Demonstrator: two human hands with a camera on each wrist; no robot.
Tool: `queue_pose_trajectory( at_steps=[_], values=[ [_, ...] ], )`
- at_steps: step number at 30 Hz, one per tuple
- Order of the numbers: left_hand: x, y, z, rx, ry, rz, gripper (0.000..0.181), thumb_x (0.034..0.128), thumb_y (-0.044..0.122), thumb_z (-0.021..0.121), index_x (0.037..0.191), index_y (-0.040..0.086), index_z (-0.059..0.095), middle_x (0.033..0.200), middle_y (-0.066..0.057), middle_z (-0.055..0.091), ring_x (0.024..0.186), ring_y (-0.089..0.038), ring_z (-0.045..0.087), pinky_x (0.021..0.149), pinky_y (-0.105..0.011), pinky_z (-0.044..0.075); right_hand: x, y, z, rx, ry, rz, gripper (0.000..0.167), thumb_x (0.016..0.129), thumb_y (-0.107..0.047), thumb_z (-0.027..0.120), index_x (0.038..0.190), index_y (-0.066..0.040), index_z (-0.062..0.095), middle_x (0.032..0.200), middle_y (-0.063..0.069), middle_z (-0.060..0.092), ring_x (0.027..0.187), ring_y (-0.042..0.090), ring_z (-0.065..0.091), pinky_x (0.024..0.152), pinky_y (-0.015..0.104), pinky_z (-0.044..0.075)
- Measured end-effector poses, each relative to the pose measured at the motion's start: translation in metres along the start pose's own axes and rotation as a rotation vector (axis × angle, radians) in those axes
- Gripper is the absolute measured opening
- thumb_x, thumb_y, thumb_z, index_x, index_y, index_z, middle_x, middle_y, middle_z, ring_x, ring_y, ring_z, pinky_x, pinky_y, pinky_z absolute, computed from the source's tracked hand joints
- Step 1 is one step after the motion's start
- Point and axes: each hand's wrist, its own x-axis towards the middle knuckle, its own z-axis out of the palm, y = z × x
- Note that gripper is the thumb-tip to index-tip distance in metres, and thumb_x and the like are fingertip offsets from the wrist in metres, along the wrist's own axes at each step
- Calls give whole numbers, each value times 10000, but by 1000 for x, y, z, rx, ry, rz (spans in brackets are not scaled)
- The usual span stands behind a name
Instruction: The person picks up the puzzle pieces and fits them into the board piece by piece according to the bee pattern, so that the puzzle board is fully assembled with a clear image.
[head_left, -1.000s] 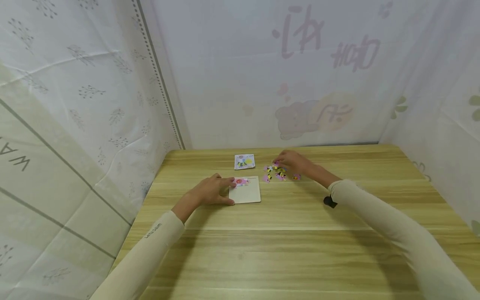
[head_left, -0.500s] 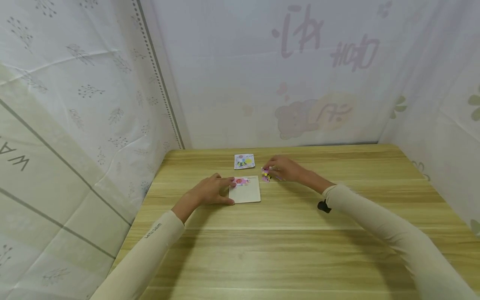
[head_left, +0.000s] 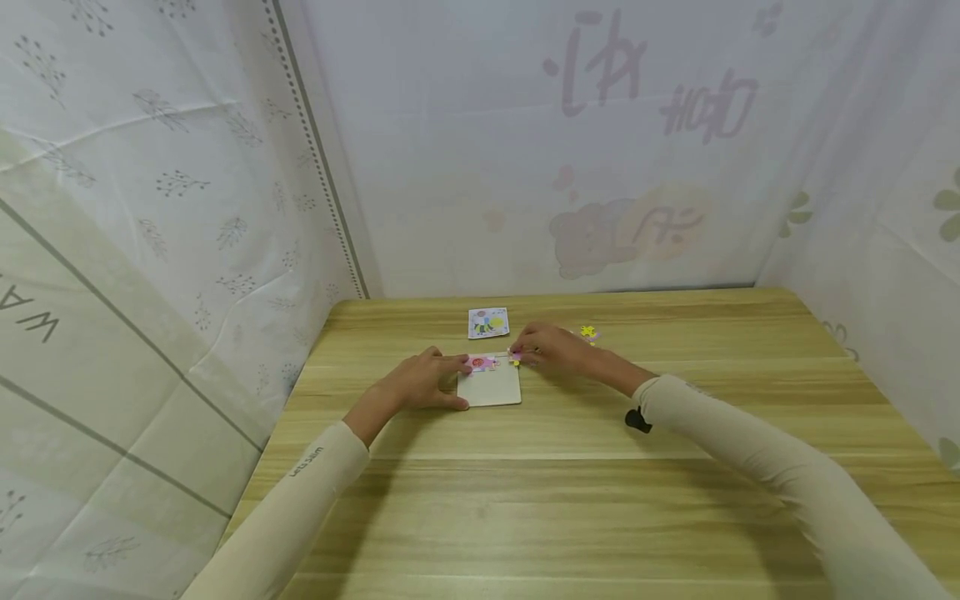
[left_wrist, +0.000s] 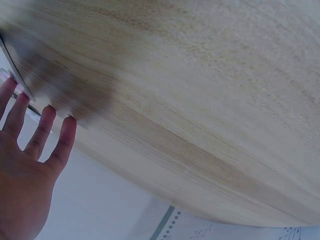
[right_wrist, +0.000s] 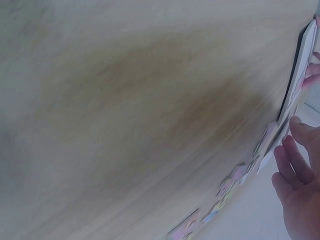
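Note:
A square white puzzle board (head_left: 491, 390) lies on the wooden table. My left hand (head_left: 420, 382) rests at its left side, thumb by the lower corner and fingertips on the pink joined puzzle pieces (head_left: 482, 363) along the top. Those fingers look straight and spread in the left wrist view. At the board's upper right corner, my right hand (head_left: 558, 348) pinches a pink and yellow puzzle piece (head_left: 514, 356) between thumb and fingers. The right wrist view shows the right hand (right_wrist: 302, 187) beside the board (right_wrist: 299, 67); the held piece is hard to make out there.
Behind the board lies a printed picture card (head_left: 488, 323). Loose puzzle pieces (head_left: 588, 332) lie right of the board, partly covered by the right hand; several of these pieces (right_wrist: 231, 180) show in the right wrist view. Patterned curtains (head_left: 480, 167) hang beyond the table's back edge.
My right hand has moved left and toward me, from the loose pieces to the board's upper right corner, bringing a puzzle piece. The left hand has stayed put.

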Motion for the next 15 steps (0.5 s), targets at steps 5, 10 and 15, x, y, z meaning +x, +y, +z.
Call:
queue_pose_trajectory(
  at_steps=[5,10,15],
  values=[
    [-1,0,-1,5,4,3,777,871,620,759,1492,186,586,1577,-1,502,1249,-291,540,962,-486,505,3,-3,5,4,-15,-24,173,976,-72,729,1137,-32,777,1121,124,696,1035,247,655,883,385,556],
    [0,1,-1,7,1,-3,792,873,625,753,1505,183,572,1568,-2,513,1245,-285,541,963,-483,505,7,-5,10,-6,-51,-13,195,1000,-117,707,1172,-48,769,1140,109,686,1046,232,652,896,374,555],
    [0,1,-1,8,-4,-12,803,873,629,750,1514,182,563,1559,-3,524,1242,-278,543,957,-481,508,10,-10,15,-29,-68,5,207,1012,-135,693,1188,-51,766,1162,109,684,1073,241,649,900,378,556]
  ],
)
